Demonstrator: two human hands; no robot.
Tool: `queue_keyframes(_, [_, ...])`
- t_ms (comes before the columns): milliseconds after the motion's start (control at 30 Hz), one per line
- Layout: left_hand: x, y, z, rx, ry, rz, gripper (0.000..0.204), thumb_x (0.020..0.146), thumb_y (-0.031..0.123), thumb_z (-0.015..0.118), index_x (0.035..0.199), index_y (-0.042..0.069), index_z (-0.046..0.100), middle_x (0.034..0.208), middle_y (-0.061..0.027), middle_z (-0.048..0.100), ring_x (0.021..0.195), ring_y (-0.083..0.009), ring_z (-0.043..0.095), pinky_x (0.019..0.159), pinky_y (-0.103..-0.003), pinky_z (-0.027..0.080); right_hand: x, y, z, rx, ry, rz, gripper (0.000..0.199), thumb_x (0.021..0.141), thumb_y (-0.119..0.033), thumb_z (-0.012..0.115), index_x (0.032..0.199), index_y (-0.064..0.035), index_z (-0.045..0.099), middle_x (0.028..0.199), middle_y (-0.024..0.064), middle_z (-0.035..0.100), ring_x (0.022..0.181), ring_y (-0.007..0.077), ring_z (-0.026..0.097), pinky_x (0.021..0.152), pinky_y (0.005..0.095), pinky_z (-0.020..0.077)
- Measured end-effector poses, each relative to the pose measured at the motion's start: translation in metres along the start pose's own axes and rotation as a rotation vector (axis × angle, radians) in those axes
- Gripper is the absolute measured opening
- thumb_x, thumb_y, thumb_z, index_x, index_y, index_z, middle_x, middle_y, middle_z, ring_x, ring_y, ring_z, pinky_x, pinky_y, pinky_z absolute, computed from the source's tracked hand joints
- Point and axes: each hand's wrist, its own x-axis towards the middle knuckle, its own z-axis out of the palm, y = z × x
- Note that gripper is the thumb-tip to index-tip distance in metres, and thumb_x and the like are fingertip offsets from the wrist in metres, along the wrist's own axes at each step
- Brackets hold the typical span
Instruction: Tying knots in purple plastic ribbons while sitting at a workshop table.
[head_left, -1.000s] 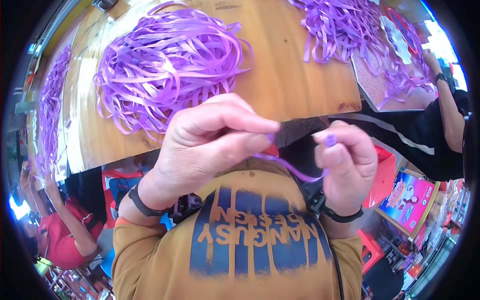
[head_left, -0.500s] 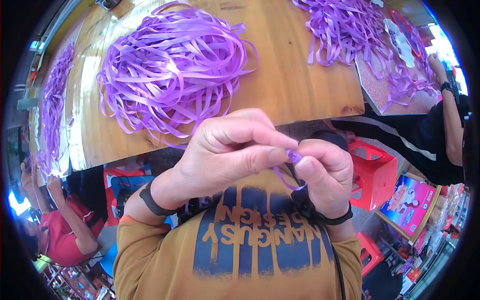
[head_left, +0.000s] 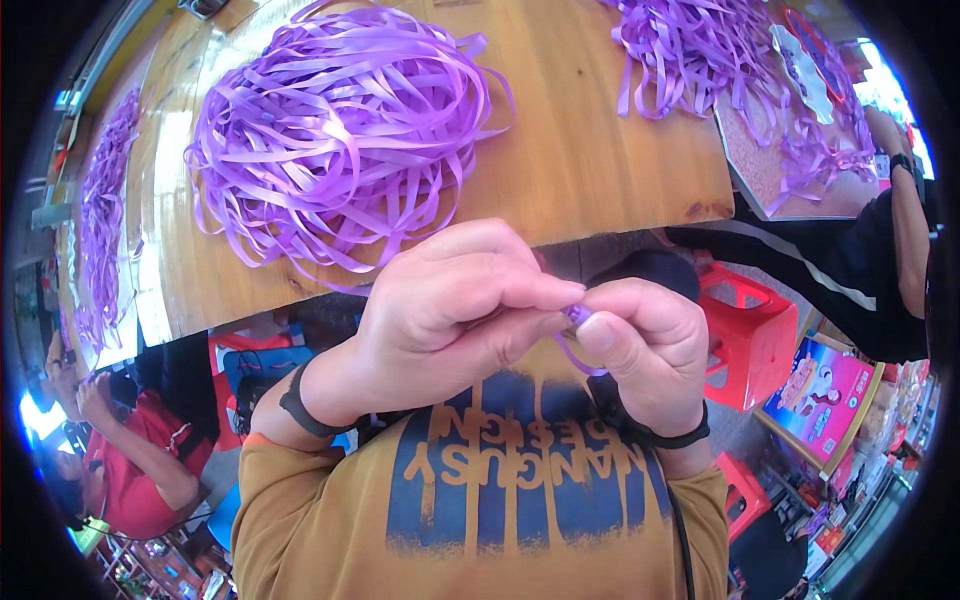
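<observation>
Purple satin ribbon [head_left: 577, 315] is sitting as a small curled piece right between the fingertips of both hands, in front of the wearer's chest, a narrow loop of it hanging just below and bending toward the right thumb; the left hand [head_left: 455, 305] is coming in from its own side in a narrow pinch, thumb and forefinger closing on the curl; the right hand [head_left: 650, 345] is meeting it from the other side, also pinching the ribbon, its bent forefinger all but touching the left one; the fingers are partly hiding the fold itself.

At far left, a co-worker in a red shirt [head_left: 145, 470] is raising both hands near a long bundle of purple strands [head_left: 105, 200]; next, a large tangled ribbon heap [head_left: 335, 130] is lying on the wooden table [head_left: 570, 170], beyond the left hand and apart from it; farther right, a red plastic stool [head_left: 765, 345] is standing below the table's corner, and a second ribbon heap [head_left: 690, 50] is trailing toward a pinkish board [head_left: 755, 172]; a white scalloped dish [head_left: 818, 105] is resting beyond, its contents too small to tell; beside it a red-rimmed oval container [head_left: 840, 97] is showing purple within its rim; at the right edge, a second co-worker's forearm [head_left: 910, 225] is reaching up.
</observation>
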Motion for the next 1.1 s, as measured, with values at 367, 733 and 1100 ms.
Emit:
queue_keyframes(367, [-0.009, -0.005, 0.001, -0.527, -0.017, -0.414, 0.012, 0.078, 0.008, 0.068, 0.085, 0.000, 0.063, 0.084, -0.0039, 0.055, 0.072, -0.0066, 0.051, 0.060, -0.019, 0.038, 0.002, -0.001, -0.002, -0.063, -0.073, -0.010, 0.012, 0.085, -0.008, 0.061, 0.089, 0.0024, 0.062, 0.077, 0.0052, 0.062, 0.067, 0.0087, 0.054, 0.061, 0.0215, 0.0431])
queue_keyframes(733, [-0.003, -0.007, -0.005, 0.006, -0.109, 0.075, 0.017, 0.069, 0.007, 0.074, 0.084, 0.003, 0.066, 0.064, -0.0034, 0.054, 0.055, -0.0169, 0.051, 0.049, -0.026, 0.037, 0.000, -0.010, 0.000, -0.188, -0.134, -0.011, 0.012, 0.083, -0.007, 0.061, 0.084, 0.0046, 0.062, 0.074, 0.0056, 0.062, 0.062, 0.0073, 0.053, 0.054, 0.0207, 0.0410])
queue_keyframes(1100, [-0.023, -0.018, 0.014, 0.025, 0.072, 0.183, 0.017, 0.074, 0.004, 0.068, 0.090, 0.002, 0.061, 0.069, -0.0045, 0.058, 0.056, -0.0165, 0.053, 0.048, -0.026, 0.039, 0.000, 0.006, 0.005, -0.278, -0.098, -0.198, 0.015, 0.085, -0.011, 0.059, 0.088, 0.0036, 0.061, 0.078, 0.0099, 0.064, 0.069, 0.0160, 0.061, 0.062, 0.0254, 0.0467])
